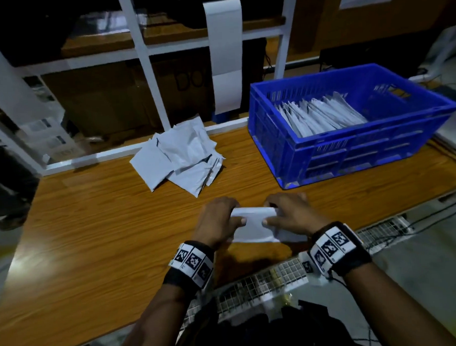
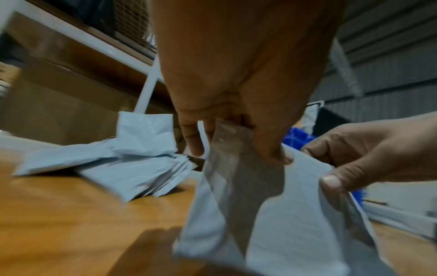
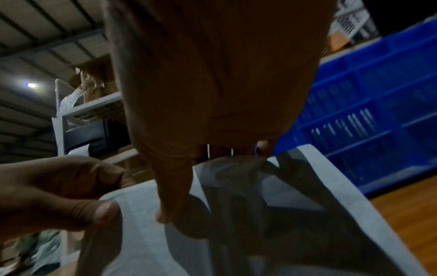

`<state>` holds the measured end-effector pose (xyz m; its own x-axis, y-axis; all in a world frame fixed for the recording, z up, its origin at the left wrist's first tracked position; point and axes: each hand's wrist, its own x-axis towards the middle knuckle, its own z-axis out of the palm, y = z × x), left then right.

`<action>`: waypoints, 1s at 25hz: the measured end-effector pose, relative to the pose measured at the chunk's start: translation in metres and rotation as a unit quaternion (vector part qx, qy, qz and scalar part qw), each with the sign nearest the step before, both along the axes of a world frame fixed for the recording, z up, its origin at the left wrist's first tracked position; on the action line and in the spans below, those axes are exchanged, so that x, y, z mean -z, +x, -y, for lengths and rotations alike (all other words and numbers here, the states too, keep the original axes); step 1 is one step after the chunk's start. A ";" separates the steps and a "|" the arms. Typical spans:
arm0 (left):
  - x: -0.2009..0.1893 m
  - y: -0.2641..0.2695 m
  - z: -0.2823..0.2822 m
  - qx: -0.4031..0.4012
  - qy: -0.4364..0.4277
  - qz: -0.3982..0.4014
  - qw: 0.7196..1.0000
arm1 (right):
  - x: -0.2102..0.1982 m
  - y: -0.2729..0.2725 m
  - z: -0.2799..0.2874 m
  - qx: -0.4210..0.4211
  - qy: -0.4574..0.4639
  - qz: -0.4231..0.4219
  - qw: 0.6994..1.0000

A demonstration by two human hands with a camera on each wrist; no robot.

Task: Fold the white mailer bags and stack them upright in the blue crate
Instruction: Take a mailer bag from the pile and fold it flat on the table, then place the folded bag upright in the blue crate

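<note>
Pinched at its two sides by left hand (image 1: 216, 218) and right hand (image 1: 291, 212): white mailer bag (image 1: 252, 225), creased, bent over above desk (image 1: 98, 230).

One blue crate (image 1: 351, 151), two hands, one held mailer bag (image 1: 255, 224), uncountable piled and crated bags.

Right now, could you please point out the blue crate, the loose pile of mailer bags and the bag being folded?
blue crate (image 1: 356, 151), head view, front wall.
loose pile (image 1: 179, 156), head view, middle.
bag being folded (image 1: 254, 224), head view, centre panel.

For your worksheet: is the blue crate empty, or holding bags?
Holding bags: white mailer bags stand leaning in a row inside the blue crate.
</note>
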<state>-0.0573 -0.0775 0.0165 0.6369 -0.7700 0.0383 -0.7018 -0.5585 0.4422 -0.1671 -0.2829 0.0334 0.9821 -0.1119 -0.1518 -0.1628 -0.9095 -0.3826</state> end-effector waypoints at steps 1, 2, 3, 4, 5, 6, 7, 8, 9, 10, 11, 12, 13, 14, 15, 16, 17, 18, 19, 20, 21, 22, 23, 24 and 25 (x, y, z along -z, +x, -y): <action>-0.007 -0.001 0.003 0.012 -0.032 -0.003 0.999 | -0.004 -0.010 0.003 0.010 -0.005 0.050 0.999; -0.015 -0.003 0.007 0.024 -0.060 -0.003 0.998 | -0.007 -0.020 0.006 0.019 -0.013 0.098 0.995; -0.023 -0.006 0.010 0.032 -0.084 0.003 0.996 | -0.011 -0.030 0.007 0.026 -0.024 0.139 0.990; -0.029 -0.010 0.016 0.039 -0.101 0.009 0.994 | -0.013 -0.040 0.009 0.037 -0.035 0.166 0.985; -0.034 -0.014 0.020 0.043 -0.122 0.008 0.992 | -0.016 -0.051 0.011 0.048 -0.045 0.185 0.981; -0.038 -0.020 0.028 0.050 -0.142 -0.002 0.989 | -0.017 -0.064 0.014 0.059 -0.056 0.202 0.976; -0.041 -0.026 0.036 0.057 -0.166 -0.020 0.984 | -0.018 -0.078 0.020 0.069 -0.066 0.217 0.972; -0.043 -0.033 0.044 0.058 -0.196 -0.037 0.978 | -0.018 -0.091 0.026 0.076 -0.073 0.227 0.968; -0.043 -0.041 0.057 0.055 -0.228 -0.051 0.971 | -0.019 -0.104 0.038 0.082 -0.077 0.238 0.965; -0.043 -0.048 0.068 0.052 -0.258 -0.060 0.963 | -0.019 -0.116 0.049 0.083 -0.073 0.250 0.962; -0.044 -0.059 0.081 0.053 -0.281 -0.061 0.956 | -0.021 -0.130 0.063 0.079 -0.067 0.259 0.960; -0.045 -0.071 0.096 0.057 -0.295 -0.056 0.952 | -0.024 -0.143 0.079 0.072 -0.062 0.261 0.961; -0.046 -0.082 0.108 0.058 -0.303 -0.049 0.950 | -0.026 -0.151 0.092 0.062 -0.057 0.257 0.963; -0.046 -0.095 0.122 0.056 -0.308 -0.046 0.949 | -0.029 -0.163 0.107 0.055 -0.054 0.255 0.964; -0.046 -0.102 0.134 0.049 -0.311 -0.043 0.948 | -0.032 -0.169 0.118 0.050 -0.052 0.255 0.964; -0.044 -0.113 0.150 0.045 -0.315 -0.044 0.947 | -0.032 -0.180 0.132 0.053 -0.057 0.251 0.965; -0.043 -0.125 0.164 0.041 -0.319 -0.040 0.946 | -0.033 -0.191 0.144 0.062 -0.067 0.245 0.965; -0.043 -0.133 0.175 0.035 -0.322 -0.031 0.946 | -0.033 -0.197 0.154 0.072 -0.077 0.241 0.965; -0.044 -0.143 0.190 0.031 -0.323 -0.022 0.946 | -0.035 -0.204 0.167 0.083 -0.082 0.239 0.964; -0.047 -0.149 0.201 0.028 -0.328 -0.011 0.944 | -0.037 -0.208 0.177 0.090 -0.082 0.239 0.963; -0.052 -0.156 0.214 0.027 -0.336 0.002 0.941 | -0.038 -0.213 0.188 0.095 -0.082 0.245 0.962; -0.056 -0.159 0.226 0.028 -0.348 0.018 0.937 | -0.041 -0.215 0.197 0.100 -0.081 0.256 0.958; -0.061 -0.161 0.235 0.029 -0.359 0.029 0.932 | -0.043 -0.214 0.206 0.104 -0.082 0.271 0.954; -0.067 -0.159 0.247 0.032 -0.370 0.035 0.928 | -0.047 -0.212 0.217 0.109 -0.082 0.287 0.948; -0.072 -0.157 0.256 0.033 -0.381 0.034 0.924 | -0.051 -0.207 0.225 0.113 -0.079 0.301 0.944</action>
<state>-0.2144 -0.3334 0.0886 0.5650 -0.5409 0.6231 -0.7644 -0.0588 0.6420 -0.3745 -0.5083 0.0842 0.8339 -0.3028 0.4614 -0.1549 -0.9309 -0.3308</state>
